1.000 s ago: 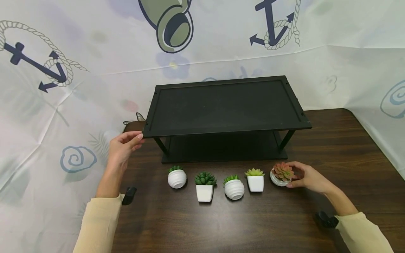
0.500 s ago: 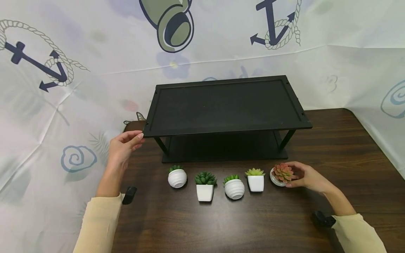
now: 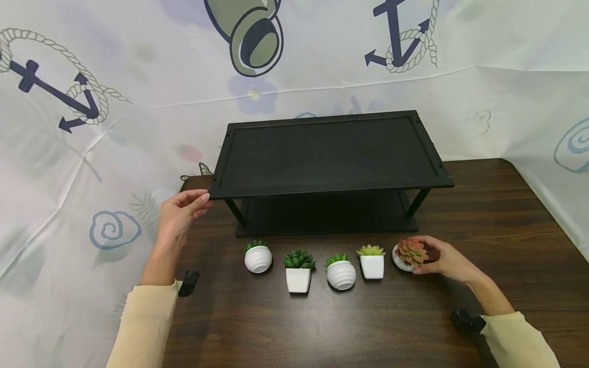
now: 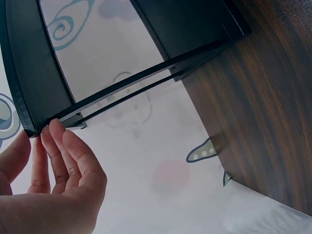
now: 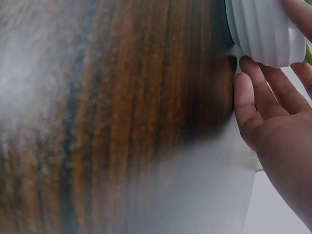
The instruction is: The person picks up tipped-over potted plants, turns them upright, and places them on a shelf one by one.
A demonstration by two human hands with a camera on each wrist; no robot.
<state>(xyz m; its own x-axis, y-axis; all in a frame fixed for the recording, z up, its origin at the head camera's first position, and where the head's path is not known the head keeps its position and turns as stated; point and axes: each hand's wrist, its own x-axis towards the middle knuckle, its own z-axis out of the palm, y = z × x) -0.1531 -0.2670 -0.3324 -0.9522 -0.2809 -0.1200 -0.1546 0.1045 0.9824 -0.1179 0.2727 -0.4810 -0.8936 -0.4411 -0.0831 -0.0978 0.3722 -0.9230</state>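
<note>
In the head view my left hand (image 3: 181, 212) pinches the front left corner of a black two-tier shelf (image 3: 329, 153). The left wrist view shows the thumb and fingertips at that corner of the shelf (image 4: 29, 73). My right hand (image 3: 448, 260) holds a small white pot with a reddish succulent (image 3: 411, 251) at the right end of a row of potted plants. Seen from the right wrist, my right hand (image 5: 278, 117) has its fingers around the ribbed white pot (image 5: 265, 31), which stands on the table; its plant is mostly out of that view.
Left of the held pot, several small succulents lie in a row before the shelf: a round pot (image 3: 258, 258), a square pot (image 3: 298, 278), another round pot (image 3: 341, 274) and a square pot with a yellow-green plant (image 3: 372, 266). A printed cloth (image 3: 161, 143) hangs behind the dark wooden table (image 3: 331, 332).
The right forearm and wrist have shifted slightly left, while the right fingers stay around the pot. The left hand, shelf and other plants have hardly moved.
</note>
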